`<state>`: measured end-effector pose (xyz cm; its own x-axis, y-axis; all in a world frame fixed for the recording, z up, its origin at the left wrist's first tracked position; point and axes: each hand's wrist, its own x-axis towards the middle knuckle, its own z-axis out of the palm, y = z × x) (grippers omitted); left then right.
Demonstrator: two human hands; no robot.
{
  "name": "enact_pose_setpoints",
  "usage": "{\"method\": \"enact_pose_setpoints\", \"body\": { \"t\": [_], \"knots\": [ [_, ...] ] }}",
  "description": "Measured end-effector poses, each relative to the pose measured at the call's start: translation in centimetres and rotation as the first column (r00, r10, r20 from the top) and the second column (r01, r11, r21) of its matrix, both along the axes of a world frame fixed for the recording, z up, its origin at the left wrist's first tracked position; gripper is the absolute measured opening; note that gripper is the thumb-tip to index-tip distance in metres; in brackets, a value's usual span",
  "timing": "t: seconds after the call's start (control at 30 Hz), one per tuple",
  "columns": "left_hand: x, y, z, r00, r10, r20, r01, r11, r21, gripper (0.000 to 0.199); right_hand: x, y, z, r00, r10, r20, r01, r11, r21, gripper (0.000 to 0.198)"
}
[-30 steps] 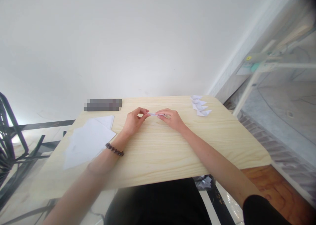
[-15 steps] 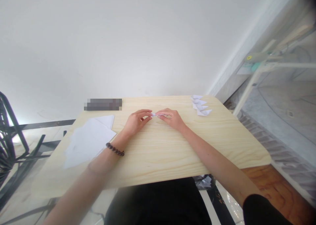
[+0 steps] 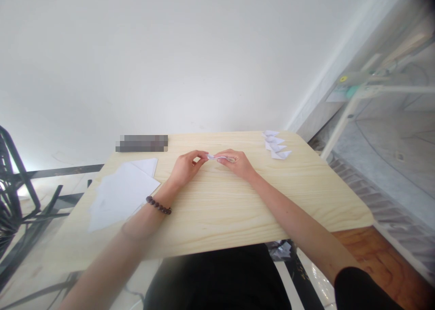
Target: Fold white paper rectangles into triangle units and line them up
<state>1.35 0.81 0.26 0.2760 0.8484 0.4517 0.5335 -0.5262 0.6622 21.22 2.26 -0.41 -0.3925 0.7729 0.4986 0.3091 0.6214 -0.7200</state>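
Note:
A small folded piece of white paper [image 3: 211, 157] is held over the middle of the table, between both hands. My left hand [image 3: 187, 167] pinches its left end with thumb and fingertips. On the other side, my right hand [image 3: 238, 162] grips the paper between thumb and fingers, which partly cover it. Several folded white paper shapes [image 3: 280, 155] with pointed tips stand in a row at the back right. Left of my left hand lies a spread stack of white paper sheets [image 3: 122, 192].
The pale wooden table [image 3: 217, 215] stands against a white wall. A pixelated dark patch [image 3: 142, 143] covers something at the back left. A black metal chair or rack [image 3: 20, 187] is on the left, and a white metal frame [image 3: 343, 115] on the right.
My left fingers have drawn closer together into a tighter pinch on the paper. My right hand has barely shifted, with slightly more paper showing under its fingers.

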Motion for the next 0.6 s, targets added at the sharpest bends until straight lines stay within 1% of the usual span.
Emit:
{"method": "enact_pose_setpoints", "body": {
  "t": [0.23,0.33,0.47,0.6],
  "knots": [
    [0.00,0.00,-0.19,0.994,0.012,-0.104,-0.004,0.997,0.073,0.023,0.07,-0.07,0.03,0.999,-0.032,0.009,0.032,0.998,-0.055,0.020],
    [0.05,-0.05,-0.22,0.995,0.018,-0.096,-0.011,0.997,0.071,0.023,0.05,-0.08,0.04,0.999,-0.035,0.015,0.036,0.997,-0.064,0.021],
    [0.10,-0.06,-0.26,0.996,0.058,-0.061,-0.054,0.997,0.059,0.020,0.01,-0.14,0.15,0.999,-0.036,0.025,0.039,0.994,-0.106,0.023],
    [0.05,0.03,-0.42,0.993,0.074,-0.088,-0.069,0.996,0.057,0.019,0.01,-0.17,0.24,0.999,-0.023,0.023,0.026,0.991,-0.132,0.024]
  ]
}}
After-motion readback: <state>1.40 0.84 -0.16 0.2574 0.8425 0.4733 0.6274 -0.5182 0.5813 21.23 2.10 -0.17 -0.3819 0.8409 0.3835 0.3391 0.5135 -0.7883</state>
